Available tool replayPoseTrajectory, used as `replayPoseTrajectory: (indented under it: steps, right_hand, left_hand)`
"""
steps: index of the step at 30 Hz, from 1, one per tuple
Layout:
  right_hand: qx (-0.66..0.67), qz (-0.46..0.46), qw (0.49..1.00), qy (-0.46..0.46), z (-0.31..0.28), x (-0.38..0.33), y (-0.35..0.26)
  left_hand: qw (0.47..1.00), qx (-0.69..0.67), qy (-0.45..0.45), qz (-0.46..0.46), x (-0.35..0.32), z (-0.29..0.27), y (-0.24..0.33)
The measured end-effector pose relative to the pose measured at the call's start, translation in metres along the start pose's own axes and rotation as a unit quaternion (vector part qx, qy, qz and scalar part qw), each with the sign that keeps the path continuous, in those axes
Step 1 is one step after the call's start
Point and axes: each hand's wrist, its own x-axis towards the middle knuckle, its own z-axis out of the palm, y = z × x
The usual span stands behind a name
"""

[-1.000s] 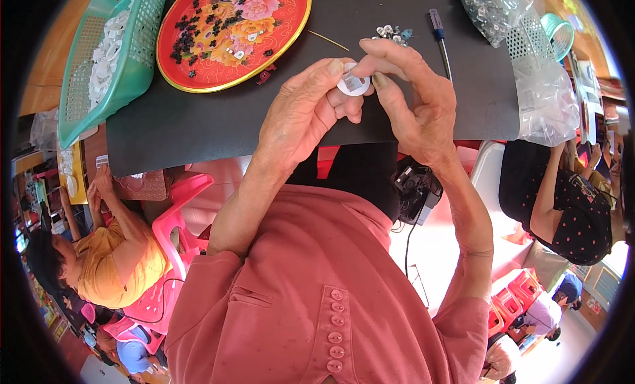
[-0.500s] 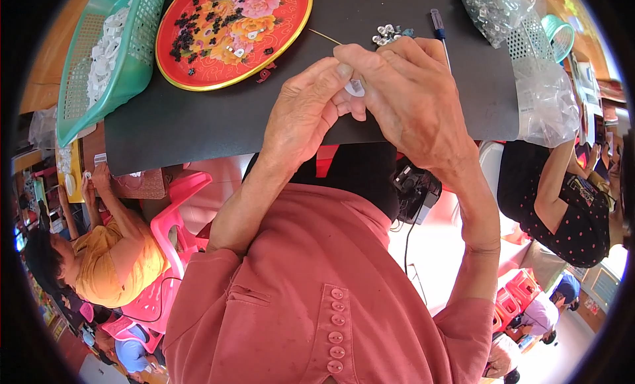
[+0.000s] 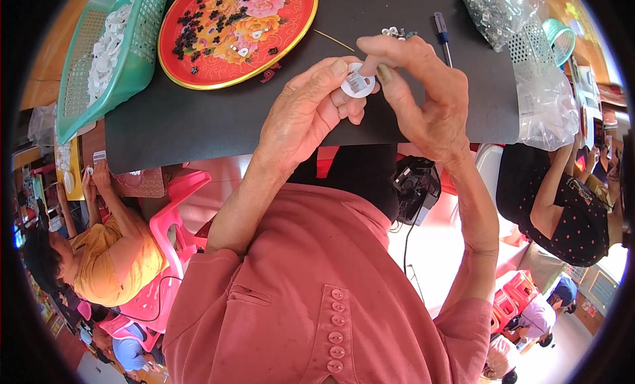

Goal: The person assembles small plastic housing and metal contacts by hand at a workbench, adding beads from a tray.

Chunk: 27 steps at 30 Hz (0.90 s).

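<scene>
left hand (image 3: pixel 307 113): closed on a small round white disc (image 3: pixel 358 84), pinching it between thumb and fingertips, held up just above the counter's near edge

right hand (image 3: pixel 423 96): fingers curled, thumb and forefinger pressed onto the same disc from the other side, so both hands are gripping it

disc: white, flat, with a little grey patch on its face, sitting right between the two hands

counter (image 3: pixel 198 123): dark matte black top, runs across behind the hands

just past the disc: a small heap of tiny metal bits (image 3: pixel 393 33) and a blue-handled screwdriver (image 3: pixel 442 30) lying on the counter

left of the disc: round red tray (image 3: pixel 235 28) with a flower print and lots of little black pieces scattered on it; further left a teal plastic basket (image 3: pixel 99 60) full of white parts

right of the disc: clear plastic bags (image 3: pixel 539 96) of small parts and a green mesh basket (image 3: pixel 559 40)

room: pink plastic chair (image 3: pixel 169 218) below the counter's left end, a person in an orange top (image 3: pixel 109 265) there, another person in a dark dotted top (image 3: pixel 569 205) off to the right
</scene>
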Motion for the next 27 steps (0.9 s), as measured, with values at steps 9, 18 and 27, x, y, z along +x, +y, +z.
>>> replayPoseTrajectory:
  steps: [9,18,27]
  right_hand:
    - [-0.199,-0.186,0.962,-0.019,0.006,0.002,0.006]
    - [-0.189,-0.078,0.978,-0.038,0.003,0.002,-0.007]
    - [0.134,0.147,0.976,0.083,0.003,-0.006,0.002]
  left_hand:
    - [0.997,0.054,0.001,0.048,0.0,0.0,-0.003]
    - [0.997,0.074,0.011,0.023,0.001,-0.001,-0.002]
    - [0.994,0.106,0.009,0.028,-0.003,0.002,0.006]
